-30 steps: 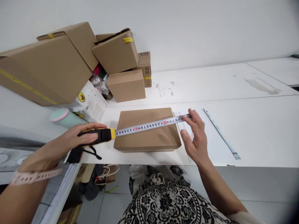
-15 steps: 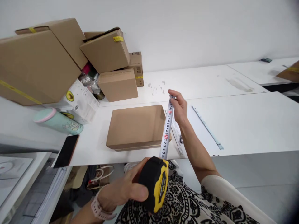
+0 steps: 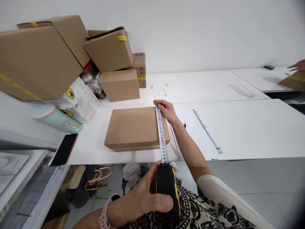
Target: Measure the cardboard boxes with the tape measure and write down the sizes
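On the white bench [image 3: 240, 127] lies a rectangular brown cardboard box [image 3: 132, 127]; over its right side I stretch a black-and-yellow tape measure [image 3: 165, 181], fingers of my left hand [image 3: 143, 200] clasping its case, those of my right hand [image 3: 167, 111] its far end.

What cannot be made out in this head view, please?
Head view: the tip of the tape measure, hidden by the right hand.
Head view: co-worker's hand, cut by the right edge.
Head view: large carton, cut by the left edge.
Head view: fine print on white box, too small.
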`<control>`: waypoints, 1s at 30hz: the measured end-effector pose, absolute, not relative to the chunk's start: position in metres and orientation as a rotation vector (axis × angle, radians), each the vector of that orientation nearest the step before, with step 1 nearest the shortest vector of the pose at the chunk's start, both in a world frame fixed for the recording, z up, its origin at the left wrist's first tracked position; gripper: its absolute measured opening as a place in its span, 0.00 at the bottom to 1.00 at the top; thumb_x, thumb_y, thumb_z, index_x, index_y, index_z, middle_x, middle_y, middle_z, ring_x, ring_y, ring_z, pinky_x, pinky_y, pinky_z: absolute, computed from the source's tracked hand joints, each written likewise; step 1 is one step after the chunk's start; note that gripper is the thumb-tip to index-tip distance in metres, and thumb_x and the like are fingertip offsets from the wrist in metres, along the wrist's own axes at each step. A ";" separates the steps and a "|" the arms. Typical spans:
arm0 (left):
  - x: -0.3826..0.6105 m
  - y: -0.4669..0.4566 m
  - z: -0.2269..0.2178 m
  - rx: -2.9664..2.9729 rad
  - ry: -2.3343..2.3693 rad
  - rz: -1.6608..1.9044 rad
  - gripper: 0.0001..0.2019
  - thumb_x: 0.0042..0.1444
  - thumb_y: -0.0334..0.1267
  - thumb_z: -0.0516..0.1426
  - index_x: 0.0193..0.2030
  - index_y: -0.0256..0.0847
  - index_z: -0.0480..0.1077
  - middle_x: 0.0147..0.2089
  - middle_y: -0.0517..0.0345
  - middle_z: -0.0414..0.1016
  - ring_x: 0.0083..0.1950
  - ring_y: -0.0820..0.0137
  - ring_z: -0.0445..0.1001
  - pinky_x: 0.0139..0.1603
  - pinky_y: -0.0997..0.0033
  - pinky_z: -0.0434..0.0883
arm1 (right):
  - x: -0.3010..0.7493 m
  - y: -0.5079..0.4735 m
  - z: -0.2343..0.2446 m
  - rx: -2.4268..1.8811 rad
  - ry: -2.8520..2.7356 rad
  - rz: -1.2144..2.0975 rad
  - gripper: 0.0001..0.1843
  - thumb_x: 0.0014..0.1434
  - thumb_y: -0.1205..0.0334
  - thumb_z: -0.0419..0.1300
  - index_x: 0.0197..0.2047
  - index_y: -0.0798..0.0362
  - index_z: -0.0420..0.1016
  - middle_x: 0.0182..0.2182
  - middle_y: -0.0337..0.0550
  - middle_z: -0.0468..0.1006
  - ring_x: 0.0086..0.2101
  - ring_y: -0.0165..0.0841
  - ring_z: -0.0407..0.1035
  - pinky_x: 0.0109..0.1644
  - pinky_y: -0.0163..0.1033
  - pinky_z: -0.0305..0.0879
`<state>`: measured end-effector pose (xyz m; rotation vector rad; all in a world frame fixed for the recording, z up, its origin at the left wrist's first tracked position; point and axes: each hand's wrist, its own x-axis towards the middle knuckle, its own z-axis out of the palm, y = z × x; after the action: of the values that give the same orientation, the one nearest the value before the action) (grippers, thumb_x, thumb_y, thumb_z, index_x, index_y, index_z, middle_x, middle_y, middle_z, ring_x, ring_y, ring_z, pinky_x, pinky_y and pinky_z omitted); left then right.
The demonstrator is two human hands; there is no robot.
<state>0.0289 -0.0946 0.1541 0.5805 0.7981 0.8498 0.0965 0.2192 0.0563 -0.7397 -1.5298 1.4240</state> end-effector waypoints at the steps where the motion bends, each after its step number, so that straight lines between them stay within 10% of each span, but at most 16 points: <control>1: 0.029 -0.095 0.152 0.586 0.803 0.861 0.34 0.48 0.50 0.71 0.59 0.44 0.64 0.44 0.58 0.66 0.45 0.65 0.69 0.53 0.58 0.66 | 0.097 0.220 0.057 -0.751 -1.524 1.449 0.17 0.56 0.53 0.63 0.46 0.51 0.83 0.46 0.46 0.84 0.47 0.38 0.76 0.57 0.49 0.71; 13: 0.038 -0.091 0.156 0.600 0.844 0.799 0.35 0.47 0.50 0.72 0.57 0.45 0.62 0.47 0.57 0.66 0.50 0.61 0.69 0.55 0.56 0.64 | 0.098 0.217 0.061 -0.840 -1.570 1.496 0.16 0.54 0.55 0.62 0.42 0.52 0.85 0.33 0.41 0.82 0.29 0.30 0.67 0.34 0.38 0.63; 30: 0.044 -0.099 0.139 0.596 0.803 0.838 0.44 0.46 0.50 0.73 0.67 0.48 0.58 0.47 0.56 0.68 0.48 0.61 0.71 0.53 0.56 0.66 | 0.106 0.214 0.060 -0.777 -1.580 1.565 0.22 0.51 0.46 0.73 0.45 0.51 0.86 0.33 0.41 0.81 0.33 0.31 0.70 0.38 0.40 0.68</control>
<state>0.0442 -0.0987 0.1388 0.5965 0.8025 0.8379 0.1062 0.2137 0.0602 -0.7768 -1.5804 1.5649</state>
